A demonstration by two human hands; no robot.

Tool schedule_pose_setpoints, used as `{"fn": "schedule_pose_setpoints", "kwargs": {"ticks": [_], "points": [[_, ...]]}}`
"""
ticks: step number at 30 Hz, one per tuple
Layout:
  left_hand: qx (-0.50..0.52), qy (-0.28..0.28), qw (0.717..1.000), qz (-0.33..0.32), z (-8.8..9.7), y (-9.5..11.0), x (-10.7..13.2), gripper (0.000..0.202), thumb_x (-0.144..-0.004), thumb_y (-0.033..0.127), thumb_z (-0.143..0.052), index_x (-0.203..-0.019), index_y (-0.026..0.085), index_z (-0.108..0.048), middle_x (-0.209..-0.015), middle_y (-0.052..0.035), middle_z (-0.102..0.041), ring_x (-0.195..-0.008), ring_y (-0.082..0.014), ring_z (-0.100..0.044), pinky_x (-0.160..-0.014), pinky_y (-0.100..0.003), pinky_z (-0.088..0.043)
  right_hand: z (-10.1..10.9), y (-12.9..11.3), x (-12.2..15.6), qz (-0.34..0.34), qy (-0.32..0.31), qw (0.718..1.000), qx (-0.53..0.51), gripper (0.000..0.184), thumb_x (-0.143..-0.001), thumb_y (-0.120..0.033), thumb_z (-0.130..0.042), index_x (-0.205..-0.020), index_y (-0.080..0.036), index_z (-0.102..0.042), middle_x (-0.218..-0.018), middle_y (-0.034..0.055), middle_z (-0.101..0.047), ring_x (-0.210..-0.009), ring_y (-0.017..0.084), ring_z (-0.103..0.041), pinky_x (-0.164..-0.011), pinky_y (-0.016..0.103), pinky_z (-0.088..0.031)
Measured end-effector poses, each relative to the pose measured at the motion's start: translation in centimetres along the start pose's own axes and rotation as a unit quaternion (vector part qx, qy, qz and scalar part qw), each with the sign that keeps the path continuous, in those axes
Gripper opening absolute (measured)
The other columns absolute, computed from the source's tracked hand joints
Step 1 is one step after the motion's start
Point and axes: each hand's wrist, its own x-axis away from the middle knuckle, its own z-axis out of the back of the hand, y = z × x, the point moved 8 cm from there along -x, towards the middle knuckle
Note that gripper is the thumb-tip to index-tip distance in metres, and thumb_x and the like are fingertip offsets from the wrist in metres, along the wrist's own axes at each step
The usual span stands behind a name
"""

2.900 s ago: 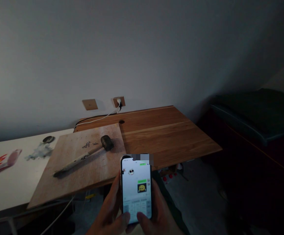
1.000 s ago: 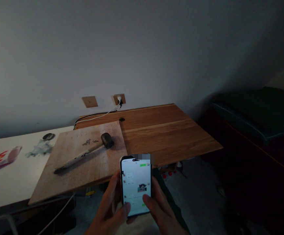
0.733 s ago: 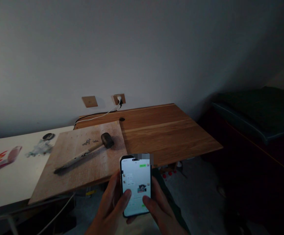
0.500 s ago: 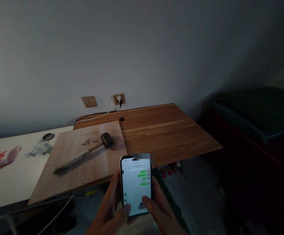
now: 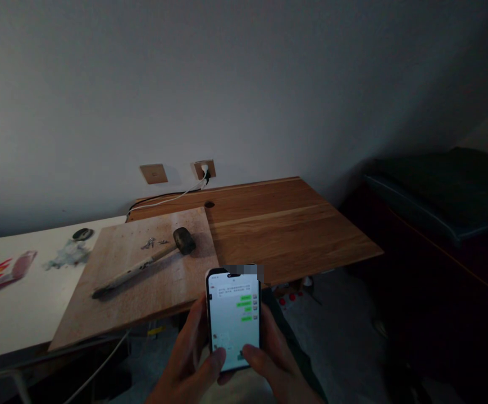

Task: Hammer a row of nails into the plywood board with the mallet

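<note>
A lit smartphone (image 5: pixel 233 322) is held upright between both hands at the bottom centre, a chat with green bubbles on its screen. My left hand (image 5: pixel 193 353) is closed round the phone's left side, thumb over the lower left of the screen. My right hand (image 5: pixel 275 356) grips the right side, its thumb over the lower right of the screen. Beyond the phone a mallet (image 5: pixel 142 266) with a dark head and worn handle lies on a thin wooden board (image 5: pixel 117 247). Several small metal pieces (image 5: pixel 153 243), too small to name, lie by the mallet head.
The board rests across a white tabletop (image 5: pixel 8 331) and a brown wooden tabletop (image 5: pixel 277 224). On the white one are a red-and-white packet (image 5: pixel 5 272), a crumpled clear plastic bit (image 5: pixel 69 255) and a dark round object (image 5: pixel 82 234). Cables run to a wall socket (image 5: pixel 204 169).
My right thumb has shifted slightly left and down on the screen. Both hands still hold the phone in nearly the same place.
</note>
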Motion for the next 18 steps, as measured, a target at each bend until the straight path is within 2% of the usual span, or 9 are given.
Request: {"fn": "schedule_pose_setpoints", "kwargs": {"ticks": [2,5,10,12,14,16,18], "points": [[-0.002,-0.007,1.000,0.003,-0.1,0.0,0.1,0.089,-0.090,0.048,-0.077,-0.166,0.032,-0.033,-0.159,-0.0146,-0.054,-0.124,-0.0422,-0.066,-0.062,-0.030,-0.063,-0.1,0.0,-0.1,0.004,-0.005,1.000,0.002,0.069,-0.088,-0.046,-0.081,-0.148,-0.030,-0.052,-0.137,0.0098,-0.070,-0.130,0.033,-0.063,-0.096,0.048,-0.060],[0.001,-0.010,1.000,0.008,-0.1,-0.2,0.3,0.089,-0.090,0.049,-0.077,-0.166,0.034,-0.033,-0.160,-0.0129,-0.053,-0.127,-0.0424,-0.064,-0.066,-0.032,-0.065,-0.4,-0.1,-0.1,0.004,-0.011,1.000,0.000,0.072,-0.087,-0.046,-0.082,-0.149,-0.031,-0.050,-0.138,0.0101,-0.069,-0.128,0.034,-0.064,-0.090,0.047,-0.063],[0.029,-0.010,0.999,0.019,0.4,-1.3,0.6,0.096,-0.086,0.049,-0.082,-0.166,0.031,-0.033,-0.164,-0.0158,-0.047,-0.142,-0.0440,-0.052,-0.089,-0.043,-0.065,-0.4,-0.3,0.0,0.013,0.005,1.000,0.009,0.070,-0.084,-0.047,-0.085,-0.144,-0.030,-0.055,-0.134,0.0105,-0.071,-0.133,0.034,-0.061,-0.102,0.050,-0.057],[0.025,-0.018,0.999,0.024,0.5,-1.5,0.5,0.097,-0.085,0.049,-0.083,-0.166,0.031,-0.033,-0.164,-0.0153,-0.046,-0.144,-0.0434,-0.051,-0.094,-0.043,-0.063,-0.4,-0.4,0.0,0.016,0.007,1.000,0.008,0.070,-0.083,-0.048,-0.086,-0.143,-0.030,-0.056,-0.134,0.0107,-0.071,-0.133,0.035,-0.061,-0.102,0.051,-0.057],[0.017,-0.026,0.999,0.034,0.4,-1.4,0.2,0.095,-0.087,0.050,-0.081,-0.166,0.033,-0.032,-0.162,-0.0148,-0.050,-0.135,-0.0415,-0.059,-0.087,-0.040,-0.065,-0.6,-0.3,-0.1,0.018,-0.003,1.000,0.004,0.070,-0.083,-0.050,-0.085,-0.143,-0.030,-0.055,-0.133,0.0116,-0.070,-0.129,0.035,-0.064,-0.098,0.051,-0.059],[0.018,-0.029,0.998,0.044,0.1,-1.0,-0.1,0.088,-0.092,0.055,-0.073,-0.166,0.032,-0.032,-0.156,-0.0159,-0.057,-0.116,-0.0385,-0.071,-0.072,-0.036,-0.066,-0.9,-0.2,-0.2,0.022,-0.017,1.000,0.001,0.070,-0.084,-0.052,-0.084,-0.143,-0.029,-0.052,-0.132,0.0130,-0.070,-0.119,0.034,-0.069,-0.091,0.050,-0.062],[0.017,-0.026,0.999,0.029,-0.1,-0.3,-0.3,0.082,-0.097,0.062,-0.062,-0.166,0.028,-0.034,-0.148,-0.0183,-0.063,-0.100,-0.0359,-0.075,-0.062,-0.035,-0.063,-1.1,-0.2,-0.3,0.028,-0.024,0.999,0.005,0.071,-0.086,-0.053,-0.083,-0.143,-0.028,-0.050,-0.130,0.0141,-0.069,-0.110,0.033,-0.073,-0.086,0.048,-0.064]]}}
